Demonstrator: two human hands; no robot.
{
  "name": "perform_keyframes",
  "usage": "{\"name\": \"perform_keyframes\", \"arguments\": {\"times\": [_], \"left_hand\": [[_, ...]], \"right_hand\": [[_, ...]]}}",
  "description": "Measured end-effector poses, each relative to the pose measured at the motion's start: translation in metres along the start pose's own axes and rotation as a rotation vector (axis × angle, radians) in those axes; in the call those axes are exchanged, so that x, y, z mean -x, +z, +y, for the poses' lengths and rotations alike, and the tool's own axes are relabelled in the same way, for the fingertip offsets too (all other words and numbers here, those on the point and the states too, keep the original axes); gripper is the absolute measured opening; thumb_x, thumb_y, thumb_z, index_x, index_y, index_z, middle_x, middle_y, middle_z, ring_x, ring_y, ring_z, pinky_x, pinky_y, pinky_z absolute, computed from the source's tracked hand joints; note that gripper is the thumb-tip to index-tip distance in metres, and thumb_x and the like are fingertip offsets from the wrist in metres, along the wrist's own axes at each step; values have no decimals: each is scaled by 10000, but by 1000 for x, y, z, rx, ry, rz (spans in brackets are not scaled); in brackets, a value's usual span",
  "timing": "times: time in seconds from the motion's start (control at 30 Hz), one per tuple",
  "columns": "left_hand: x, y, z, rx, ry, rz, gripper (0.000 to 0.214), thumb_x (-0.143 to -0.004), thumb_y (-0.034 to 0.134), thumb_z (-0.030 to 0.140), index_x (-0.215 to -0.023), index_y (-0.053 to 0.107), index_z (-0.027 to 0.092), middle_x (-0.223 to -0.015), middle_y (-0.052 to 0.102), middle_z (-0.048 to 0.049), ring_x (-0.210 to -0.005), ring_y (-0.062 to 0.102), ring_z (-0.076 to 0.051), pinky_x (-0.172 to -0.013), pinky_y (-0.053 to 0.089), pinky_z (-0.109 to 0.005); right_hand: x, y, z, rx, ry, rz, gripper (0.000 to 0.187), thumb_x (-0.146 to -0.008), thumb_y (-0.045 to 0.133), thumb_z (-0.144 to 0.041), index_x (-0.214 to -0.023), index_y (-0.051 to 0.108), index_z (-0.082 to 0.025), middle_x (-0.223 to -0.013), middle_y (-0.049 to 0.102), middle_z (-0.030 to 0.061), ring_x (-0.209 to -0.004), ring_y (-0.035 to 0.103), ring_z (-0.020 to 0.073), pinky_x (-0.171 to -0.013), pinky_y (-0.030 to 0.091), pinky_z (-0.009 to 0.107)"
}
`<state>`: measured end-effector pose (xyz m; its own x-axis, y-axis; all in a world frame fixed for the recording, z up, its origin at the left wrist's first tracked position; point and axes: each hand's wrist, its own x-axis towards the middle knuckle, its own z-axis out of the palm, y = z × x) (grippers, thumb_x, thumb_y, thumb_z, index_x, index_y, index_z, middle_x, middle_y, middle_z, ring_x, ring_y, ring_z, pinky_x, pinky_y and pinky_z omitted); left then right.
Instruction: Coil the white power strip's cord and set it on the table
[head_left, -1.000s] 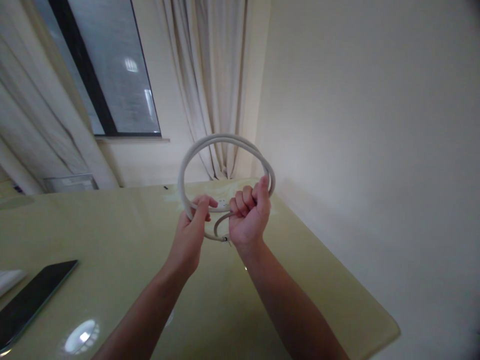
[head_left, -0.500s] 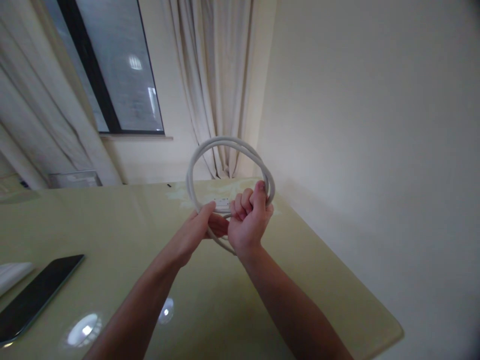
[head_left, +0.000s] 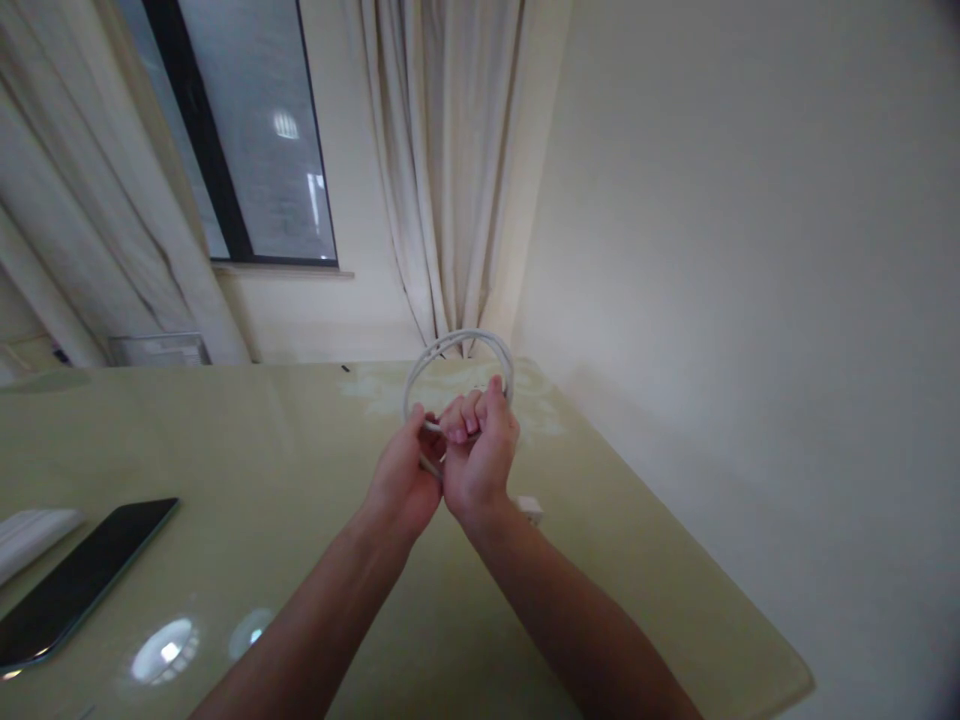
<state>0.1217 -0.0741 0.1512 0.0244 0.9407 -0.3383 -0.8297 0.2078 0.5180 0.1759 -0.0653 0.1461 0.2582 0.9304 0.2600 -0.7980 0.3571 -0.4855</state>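
A white cable (head_left: 459, 338), coiled into a loop, stands up above the far part of the table. My left hand (head_left: 405, 470) is closed on the lower left of the loop, thumb on top. My right hand (head_left: 480, 450) has its fingers wrapped round the right side of the coil, thumb pointing up. The two hands touch near their heels. Just right of my right wrist a small white block (head_left: 529, 509) shows, partly hidden by the wrist; whether it joins the cable I cannot tell.
On the glossy yellow-green table (head_left: 285, 450), a black phone-like slab (head_left: 86, 580) and a white object (head_left: 34, 535) lie at the left. A tiny dark piece (head_left: 346, 368) is near the far edge. A wall (head_left: 712, 300) borders the right side; curtains (head_left: 450, 180) hang behind.
The coil has moved down and away and looks smaller. My hands have come closer together. The white piece seen inside the loop is hidden now, and a white block shows by my right wrist.
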Motion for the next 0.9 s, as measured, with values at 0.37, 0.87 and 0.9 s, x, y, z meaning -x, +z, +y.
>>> {"name": "perform_keyframes", "arguments": {"times": [0.37, 0.87, 0.9], "left_hand": [[-10, -23, 54, -511, 436, -216, 303, -926, 738, 290, -762, 499, 201, -549, 297, 127, -393, 216, -42, -356, 232, -144], [26, -43, 103, -1201, 836, -362, 414, -850, 789, 514, -681, 671, 155, -582, 369, 27, -503, 285, -84, -418, 187, -195], [26, -46, 107, -1128, 809, -396, 408, -841, 803, 490, -661, 659, 153, -569, 353, 31, -493, 273, -82, -416, 184, -198]], "right_hand": [[-44, -25, -6, 305, 195, 59, 295, -668, 807, -344, -760, 562, -209, -547, 426, -124, -451, 346, 55, -446, 274, 209], [-83, -64, -21, 893, -155, -412, 654, -847, 755, -595, -1398, 589, -283, -1486, 588, 120, -1305, 576, 271, -1034, 483, 410], [-85, -68, -17, 996, -208, -429, 724, -805, 811, -546, -1432, 563, -284, -1543, 548, 128, -1363, 537, 292, -1080, 450, 440]]}}
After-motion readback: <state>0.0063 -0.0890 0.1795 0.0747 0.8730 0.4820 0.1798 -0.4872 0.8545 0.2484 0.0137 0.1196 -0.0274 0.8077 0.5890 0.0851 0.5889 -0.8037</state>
